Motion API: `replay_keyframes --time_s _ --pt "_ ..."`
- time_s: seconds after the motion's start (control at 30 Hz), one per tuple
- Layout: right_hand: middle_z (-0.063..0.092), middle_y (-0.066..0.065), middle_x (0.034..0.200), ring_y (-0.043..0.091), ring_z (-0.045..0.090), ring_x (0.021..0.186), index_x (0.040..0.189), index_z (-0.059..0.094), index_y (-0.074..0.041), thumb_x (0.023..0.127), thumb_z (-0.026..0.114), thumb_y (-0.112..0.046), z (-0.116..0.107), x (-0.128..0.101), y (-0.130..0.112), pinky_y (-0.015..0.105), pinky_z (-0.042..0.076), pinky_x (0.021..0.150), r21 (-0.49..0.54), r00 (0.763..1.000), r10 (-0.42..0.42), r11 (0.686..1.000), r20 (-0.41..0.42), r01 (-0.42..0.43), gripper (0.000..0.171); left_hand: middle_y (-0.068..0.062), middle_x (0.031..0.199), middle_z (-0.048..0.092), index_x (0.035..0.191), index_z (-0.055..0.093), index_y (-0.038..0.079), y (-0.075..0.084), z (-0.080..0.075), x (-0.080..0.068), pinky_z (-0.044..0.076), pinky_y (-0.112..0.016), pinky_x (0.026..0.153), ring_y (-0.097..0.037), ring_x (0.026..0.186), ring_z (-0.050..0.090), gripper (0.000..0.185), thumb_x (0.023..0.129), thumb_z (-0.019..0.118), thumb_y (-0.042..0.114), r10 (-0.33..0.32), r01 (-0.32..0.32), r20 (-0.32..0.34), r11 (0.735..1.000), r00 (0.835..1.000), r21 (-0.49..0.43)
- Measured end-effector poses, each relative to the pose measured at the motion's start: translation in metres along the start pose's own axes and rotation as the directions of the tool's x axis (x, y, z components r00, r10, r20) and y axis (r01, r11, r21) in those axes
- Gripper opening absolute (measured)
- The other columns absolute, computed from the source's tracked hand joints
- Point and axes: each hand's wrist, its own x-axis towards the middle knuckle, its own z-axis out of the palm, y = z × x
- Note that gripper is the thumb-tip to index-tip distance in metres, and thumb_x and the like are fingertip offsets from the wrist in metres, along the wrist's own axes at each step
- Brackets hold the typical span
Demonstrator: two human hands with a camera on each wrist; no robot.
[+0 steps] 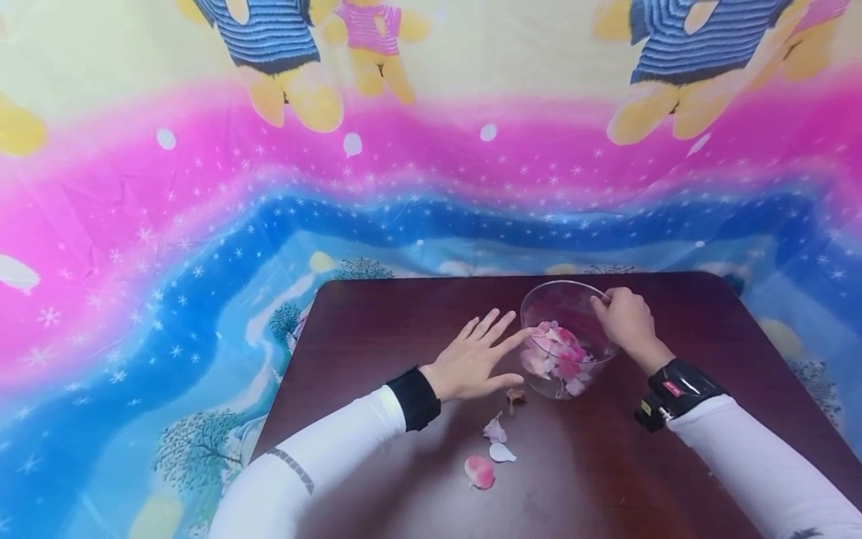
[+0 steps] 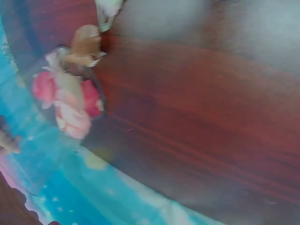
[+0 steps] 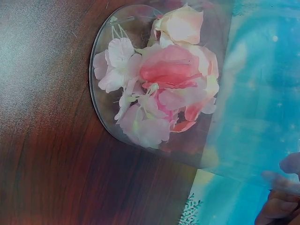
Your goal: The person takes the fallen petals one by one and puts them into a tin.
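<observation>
A clear round container (image 1: pixel 564 305) stands on the table with pink and white flowers (image 1: pixel 564 350) in its lower part. My right hand (image 1: pixel 629 323) grips its rim on the right side, the thumb at the inside edge. In the right wrist view, the flowers (image 3: pixel 171 70) show through the transparent wall. My left hand (image 1: pixel 471 364) is spread palm down at the container's left, and its index finger overlaps the wall in the head view. Just below that thumb lies a brown dried petal (image 1: pixel 515 398). The left wrist view is blurred.
Nearer me on the dark wooden table (image 1: pixel 377 329) lie a pale pink flower (image 1: pixel 494 429), a white petal (image 1: pixel 502 453) and a pink-and-white petal (image 1: pixel 480 472). A colourful printed cloth (image 1: pixel 431 180) hangs behind the table and along its left side.
</observation>
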Motion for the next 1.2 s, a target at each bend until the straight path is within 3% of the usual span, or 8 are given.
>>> replay_keyframes --time_s 0.2,0.3,0.5,0.67,0.8,1.0,1.2 --pt "0.061 0.011 0.067 0.032 0.06 0.067 0.086 0.067 -0.001 0.101 0.056 -0.03 -0.004 0.0 -0.003 0.037 0.04 0.051 -0.003 1.0 -0.005 1.0 -0.011 0.005 0.034 -0.007 0.172 0.014 0.164 0.007 0.032 -0.012 0.013 -0.011 0.021 -0.05 0.128 -0.029 0.159 0.016 0.078 0.101 0.039 0.065 -0.068 0.068 0.025 0.998 0.997 -0.01" --pt "0.061 0.011 0.067 0.032 0.06 0.066 0.086 0.067 -0.001 0.101 0.056 -0.03 -0.006 -0.001 -0.004 0.037 0.04 0.051 -0.004 1.0 -0.005 1.0 -0.011 0.005 0.034 -0.008 0.169 0.025 0.163 0.018 0.027 -0.013 0.02 -0.013 0.023 -0.049 0.127 -0.028 0.156 0.026 0.074 0.102 0.039 0.063 -0.077 0.075 0.062 0.997 0.995 0.022" --pt "0.059 0.01 0.066 0.029 0.058 0.064 0.087 0.066 -0.001 0.102 0.055 -0.031 -0.008 0.0 -0.004 0.034 0.038 0.051 -0.008 1.0 0.01 1.0 0.013 -0.01 0.035 -0.007 0.157 0.047 0.155 0.04 0.02 -0.001 0.036 -0.012 0.039 -0.041 0.119 -0.023 0.145 0.045 0.062 0.102 0.054 0.049 0.011 -0.018 0.089 0.997 0.996 0.08" --pt "0.06 0.01 0.067 0.028 0.058 0.064 0.09 0.066 0.0 0.102 0.055 -0.031 -0.006 0.0 -0.002 0.034 0.039 0.05 -0.007 1.0 0.015 1.0 0.026 -0.015 0.035 -0.003 0.14 0.058 0.144 0.053 0.02 0.014 0.045 -0.005 0.049 -0.031 0.108 -0.018 0.129 0.058 0.051 0.098 0.067 0.036 0.096 -0.098 0.106 0.995 0.99 0.019" --pt "0.059 0.01 0.066 0.027 0.057 0.062 0.09 0.066 0.001 0.102 0.055 -0.031 -0.004 0.0 -0.002 0.033 0.038 0.049 -0.004 1.0 0.011 1.0 0.024 -0.011 0.036 0.001 0.128 0.062 0.135 0.061 0.023 0.025 0.06 0.0 0.053 -0.027 0.099 -0.013 0.116 0.062 0.04 0.097 0.069 0.03 0.149 -0.149 0.111 0.989 0.983 -0.009" --pt "0.058 0.009 0.065 0.027 0.056 0.062 0.087 0.066 0.0 0.101 0.057 -0.03 -0.001 -0.001 0.0 0.033 0.037 0.05 0.002 1.0 0.001 1.0 0.014 -0.001 0.034 0.004 0.109 0.066 0.12 0.07 0.024 0.038 0.08 0.005 0.055 -0.019 0.081 -0.009 0.092 0.067 0.023 0.097 0.068 0.023 0.167 -0.18 0.127 0.979 0.978 0.096" --pt "0.058 0.009 0.065 0.027 0.056 0.063 0.087 0.067 -0.001 0.101 0.057 -0.03 0.001 0.0 -0.001 0.033 0.037 0.049 0.004 1.0 0.004 1.0 0.016 -0.004 0.034 0.005 0.1 0.066 0.107 0.073 0.024 0.045 0.084 0.005 0.057 -0.021 0.074 -0.008 0.088 0.067 0.015 0.098 0.065 0.017 0.146 -0.174 0.161 0.969 0.976 0.177"
